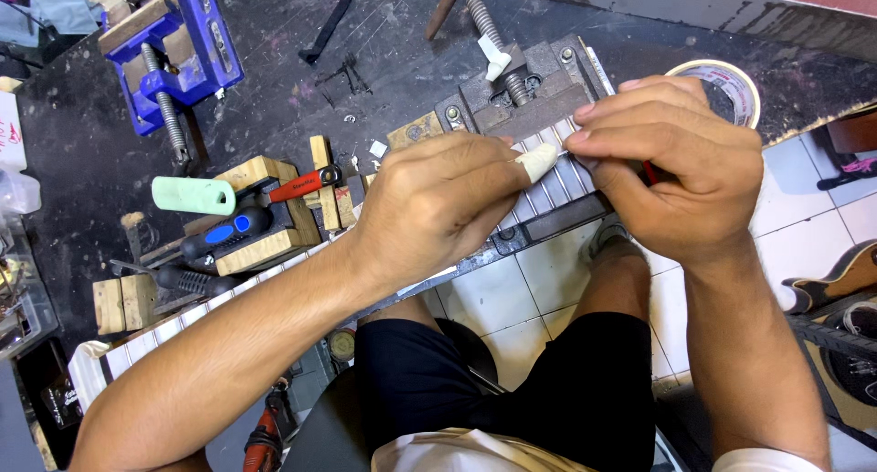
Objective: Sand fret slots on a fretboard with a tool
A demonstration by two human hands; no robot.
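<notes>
Neck (548, 193): clamped in vise (521, 97), under my fingers.
Left hand (438, 207): curled, taped fingertip on frets.
Right hand (676, 166): pinched shut; what it holds, cannot tell.

a white package (11, 143) with red print stood at the far left edge of the bench. low at the left, a small dark label (64, 401) with pale print sat beside the wooden blocks.
</notes>
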